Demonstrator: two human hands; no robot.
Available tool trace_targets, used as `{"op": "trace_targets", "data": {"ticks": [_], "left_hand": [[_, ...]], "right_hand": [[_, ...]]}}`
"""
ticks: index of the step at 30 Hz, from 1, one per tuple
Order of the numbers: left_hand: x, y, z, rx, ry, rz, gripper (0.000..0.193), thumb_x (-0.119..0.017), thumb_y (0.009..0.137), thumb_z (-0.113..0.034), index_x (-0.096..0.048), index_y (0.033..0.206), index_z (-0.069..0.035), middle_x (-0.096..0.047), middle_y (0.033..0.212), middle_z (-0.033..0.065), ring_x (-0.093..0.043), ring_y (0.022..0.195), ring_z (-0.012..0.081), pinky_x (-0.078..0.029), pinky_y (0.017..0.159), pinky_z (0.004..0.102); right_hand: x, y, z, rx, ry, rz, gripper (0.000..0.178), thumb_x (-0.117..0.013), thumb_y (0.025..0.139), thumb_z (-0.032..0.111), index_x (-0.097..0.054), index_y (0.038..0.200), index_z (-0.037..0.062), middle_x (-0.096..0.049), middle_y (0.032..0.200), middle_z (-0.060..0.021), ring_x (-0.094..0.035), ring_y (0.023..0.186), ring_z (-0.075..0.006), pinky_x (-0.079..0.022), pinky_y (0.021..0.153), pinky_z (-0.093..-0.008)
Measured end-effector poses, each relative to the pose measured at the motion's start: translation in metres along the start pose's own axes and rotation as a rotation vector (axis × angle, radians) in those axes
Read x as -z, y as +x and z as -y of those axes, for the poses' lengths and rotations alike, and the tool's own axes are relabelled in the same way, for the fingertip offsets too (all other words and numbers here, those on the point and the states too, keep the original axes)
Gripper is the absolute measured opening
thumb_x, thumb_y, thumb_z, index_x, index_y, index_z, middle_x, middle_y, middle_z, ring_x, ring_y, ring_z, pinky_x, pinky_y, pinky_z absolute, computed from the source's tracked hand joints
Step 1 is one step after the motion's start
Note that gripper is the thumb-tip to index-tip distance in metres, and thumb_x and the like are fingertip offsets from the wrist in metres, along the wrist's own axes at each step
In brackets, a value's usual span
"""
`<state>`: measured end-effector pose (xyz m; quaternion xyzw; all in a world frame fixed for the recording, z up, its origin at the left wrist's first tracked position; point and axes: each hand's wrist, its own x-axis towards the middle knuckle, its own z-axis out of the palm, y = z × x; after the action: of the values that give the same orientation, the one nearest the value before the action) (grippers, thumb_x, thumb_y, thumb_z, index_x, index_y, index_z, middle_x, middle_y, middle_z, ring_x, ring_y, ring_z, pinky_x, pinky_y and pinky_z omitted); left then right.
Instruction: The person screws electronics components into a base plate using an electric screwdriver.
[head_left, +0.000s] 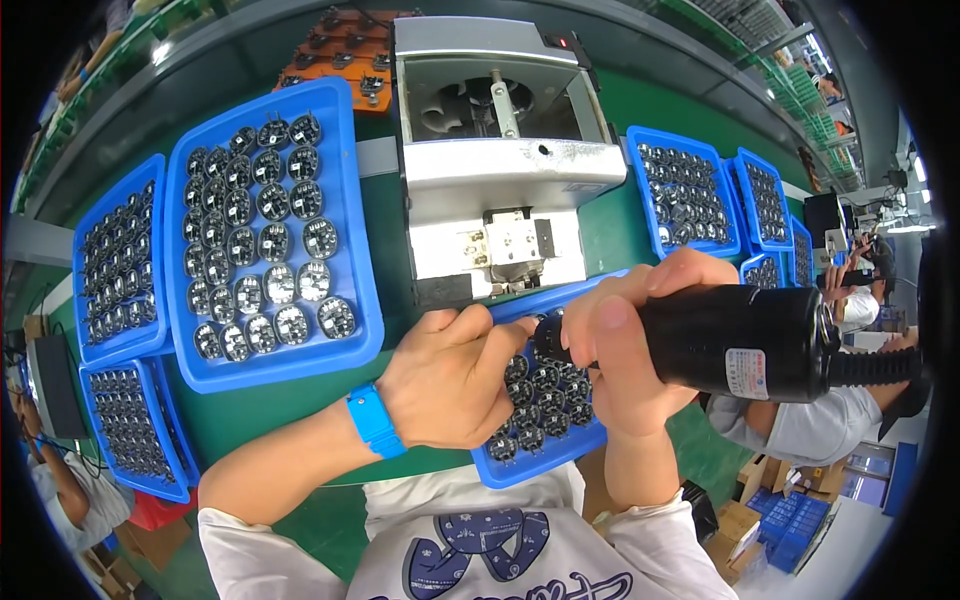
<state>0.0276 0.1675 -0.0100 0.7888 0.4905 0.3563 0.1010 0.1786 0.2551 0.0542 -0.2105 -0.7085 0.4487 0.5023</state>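
My right hand (640, 350) is wrapped round the body of a black electric screwdriver (705, 340), which lies nearly level with its tip pointing left. A black ribbed cable runs from its right end. My left hand (445, 380) wears a blue wrist strap (376, 420). Its fingers are closed in a pinch close to the screwdriver's tip, and whatever they hold is hidden. Beneath both hands sits a blue tray (530, 470) with rows of small round black-and-silver parts (545, 400). The hands cover part of this tray.
A silver-grey machine (510, 160) stands just beyond my hands. Blue trays of similar parts lie to its left (350, 340) and right (735, 240). An orange board (340, 75) with small parts is at the back. Other people (800, 425) work at the sides.
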Motion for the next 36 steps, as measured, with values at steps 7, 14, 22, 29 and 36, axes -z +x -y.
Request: {"op": "trace_targets", "data": {"ticks": [7,14,22,29,36], "left_hand": [[0.0,0.0,-0.003,0.028,-0.038,0.015,0.042,-0.06,0.062,-0.004,-0.059,0.104,0.004,-0.066,0.102,0.0074,-0.053,0.078,0.0255,-0.039,0.07,0.0402],[0.0,-0.002,-0.003,0.02,-0.008,0.014,0.041,-0.06,0.063,-0.004,-0.06,0.103,0.004,-0.065,0.102,0.0073,-0.053,0.079,0.0248,-0.038,0.071,0.0393],[-0.002,-0.003,-0.002,-0.002,0.009,0.018,0.059,-0.068,0.069,-0.015,-0.055,0.122,0.007,-0.06,0.072,0.0019,-0.051,0.081,0.0216,-0.037,0.071,0.0365],[-0.002,-0.004,-0.002,-0.014,0.008,0.009,0.061,-0.068,0.069,-0.016,-0.054,0.123,0.008,-0.063,0.076,0.0034,-0.051,0.084,0.0222,-0.037,0.072,0.0363],[0.002,0.0,-0.004,-0.005,0.032,0.026,0.056,-0.067,0.066,-0.013,-0.058,0.118,0.006,-0.068,0.091,0.0059,-0.053,0.083,0.0224,-0.038,0.071,0.0356]], "right_hand": [[0.002,-0.004,-0.002,0.009,-0.033,0.031,0.032,-0.057,0.09,-0.007,-0.037,0.11,0.0069,-0.054,0.07,-0.0083,-0.05,0.05,-0.0143,-0.049,0.049,-0.0318],[0.001,-0.007,0.004,-0.026,-0.081,0.013,0.027,-0.057,0.09,-0.007,-0.041,0.107,0.0049,-0.053,0.068,-0.0071,-0.052,0.05,-0.0141,-0.051,0.051,-0.0326],[-0.006,0.069,0.046,0.295,-0.274,0.162,0.042,-0.055,0.092,0.001,-0.038,0.13,-0.0002,-0.053,0.069,-0.0067,-0.049,0.048,-0.0164,-0.047,0.051,-0.0346],[-0.036,0.064,0.03,0.176,-0.093,-0.012,0.033,-0.057,0.085,-0.01,-0.045,0.114,-0.0002,-0.055,0.066,-0.0069,-0.052,0.048,-0.0152,-0.047,0.048,-0.0312],[-0.001,0.042,0.044,0.102,-0.046,-0.162,0.032,-0.055,0.089,-0.005,-0.042,0.118,-0.0001,-0.052,0.068,-0.008,-0.049,0.049,-0.0151,-0.046,0.049,-0.0332]]}}
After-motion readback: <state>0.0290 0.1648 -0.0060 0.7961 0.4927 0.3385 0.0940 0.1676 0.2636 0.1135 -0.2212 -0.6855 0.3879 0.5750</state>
